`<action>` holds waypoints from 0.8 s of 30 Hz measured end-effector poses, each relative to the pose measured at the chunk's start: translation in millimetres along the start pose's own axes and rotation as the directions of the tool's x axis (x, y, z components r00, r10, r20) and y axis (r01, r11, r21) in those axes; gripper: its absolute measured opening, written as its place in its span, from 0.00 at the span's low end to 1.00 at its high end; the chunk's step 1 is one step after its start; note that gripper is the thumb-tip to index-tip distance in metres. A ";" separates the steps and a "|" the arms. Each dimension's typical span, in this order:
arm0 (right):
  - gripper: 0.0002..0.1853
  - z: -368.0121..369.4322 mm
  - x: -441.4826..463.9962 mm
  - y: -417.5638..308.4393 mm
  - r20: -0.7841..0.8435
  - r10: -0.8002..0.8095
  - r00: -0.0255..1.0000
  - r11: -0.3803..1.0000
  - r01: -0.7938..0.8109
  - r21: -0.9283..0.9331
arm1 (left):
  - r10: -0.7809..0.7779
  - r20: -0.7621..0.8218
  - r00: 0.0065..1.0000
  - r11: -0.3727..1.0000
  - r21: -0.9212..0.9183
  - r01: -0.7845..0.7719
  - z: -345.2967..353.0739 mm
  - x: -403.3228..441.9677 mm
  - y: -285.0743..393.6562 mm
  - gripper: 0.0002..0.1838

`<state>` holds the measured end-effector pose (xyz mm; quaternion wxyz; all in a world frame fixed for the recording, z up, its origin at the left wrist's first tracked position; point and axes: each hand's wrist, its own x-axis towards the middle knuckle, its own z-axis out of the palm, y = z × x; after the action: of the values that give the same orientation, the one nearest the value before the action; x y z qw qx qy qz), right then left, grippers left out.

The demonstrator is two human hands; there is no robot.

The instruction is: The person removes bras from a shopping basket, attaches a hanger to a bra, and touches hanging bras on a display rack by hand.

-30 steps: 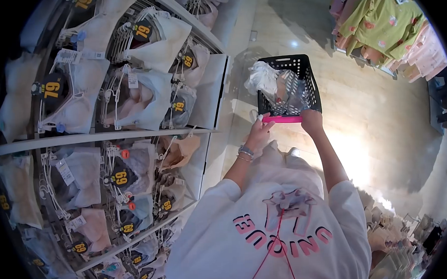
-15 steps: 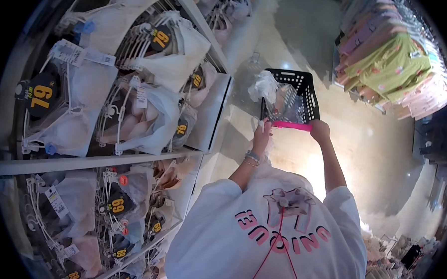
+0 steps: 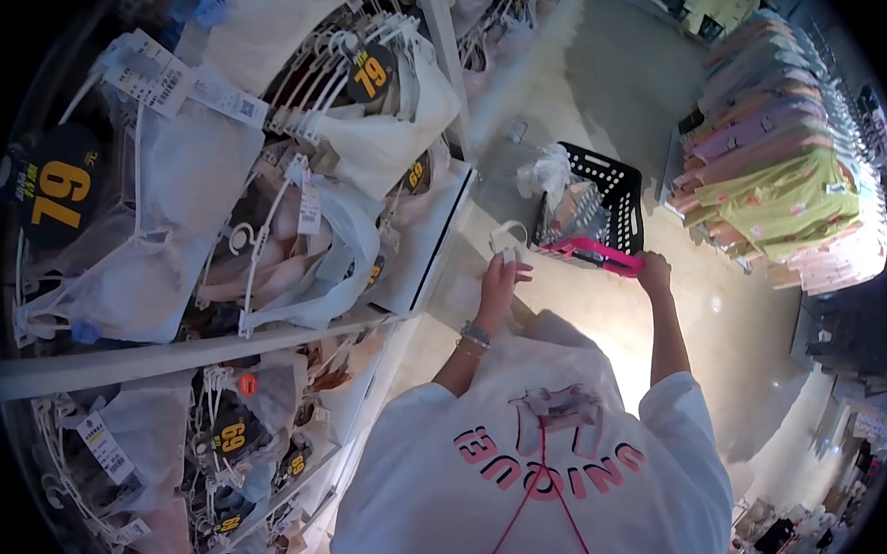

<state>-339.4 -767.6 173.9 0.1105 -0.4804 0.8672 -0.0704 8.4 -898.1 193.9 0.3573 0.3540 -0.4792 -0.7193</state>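
Observation:
A black basket [image 3: 620,195] with a pink handle [image 3: 586,245] hangs in front of me. Inside it are a crumpled white plastic bag [image 3: 548,176] and clear-wrapped items [image 3: 576,210]. My right hand [image 3: 653,272] is wrapped round the right end of the pink handle. My left hand [image 3: 504,277], left of the handle and apart from it, pinches a small white thing with a loop [image 3: 509,237]; a few of its fingers stretch to the right.
On the left, white shelving [image 3: 170,360] holds hanging bras [image 3: 183,204] with price signs [image 3: 62,190]. Racks of pastel clothes [image 3: 776,178] stand at the right. Pale floor [image 3: 703,335] lies between. More hanging garments show at the lower right.
My left hand has come off the pink handle and moved left, with the white loop in it. The handle now tilts down to my right hand. The left shelving appears closer.

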 end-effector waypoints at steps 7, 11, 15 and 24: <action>0.19 -18.9 27.1 -11.8 0.171 0.091 0.981 0.992 -0.074 -0.105 | -0.073 -0.056 0.996 0.997 -0.040 0.071 6.8 23.2 34.3 0.16; 0.26 -25.7 31.8 -70.7 -0.292 -0.346 0.891 0.864 0.424 0.270 | -0.013 -0.129 0.992 1.000 -0.021 0.010 16.0 26.2 76.0 0.14; 0.27 -22.4 23.0 -167.1 -0.165 -0.501 0.850 0.725 0.516 0.457 | 0.063 -0.148 0.987 0.998 -0.002 -0.064 16.5 23.8 97.3 0.14; 0.36 99.1 63.1 -167.0 0.274 -0.163 0.948 0.976 0.115 0.184 | 0.090 -0.277 0.957 0.994 -0.042 -0.106 32.5 -7.4 163.9 0.13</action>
<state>-209.6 -910.9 108.5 0.2695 -0.5346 0.7970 -0.0792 13.0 -924.3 359.1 0.4654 0.4161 -0.4215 -0.6577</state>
